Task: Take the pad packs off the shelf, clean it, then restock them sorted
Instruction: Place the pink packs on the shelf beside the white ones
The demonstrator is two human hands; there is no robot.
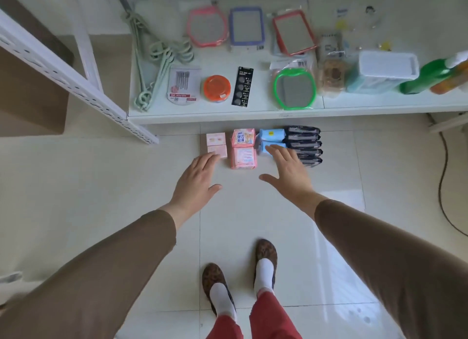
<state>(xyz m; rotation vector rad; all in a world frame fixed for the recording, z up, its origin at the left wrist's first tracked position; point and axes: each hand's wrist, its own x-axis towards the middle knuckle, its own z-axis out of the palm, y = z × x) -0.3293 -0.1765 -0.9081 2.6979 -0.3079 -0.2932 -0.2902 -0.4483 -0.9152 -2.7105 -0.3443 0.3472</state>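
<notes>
Pink, blue and black pad packs [263,146] lie sorted beyond my open left hand [196,176] and right hand [287,172]; I judge restocking remains.

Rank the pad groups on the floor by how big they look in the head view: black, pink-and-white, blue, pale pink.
1. black packs, a row of about five
2. pink-and-white packs
3. and 4. blue packs and pale pink boxes: too alike to rank, as the right hand partly covers the blue.
</notes>
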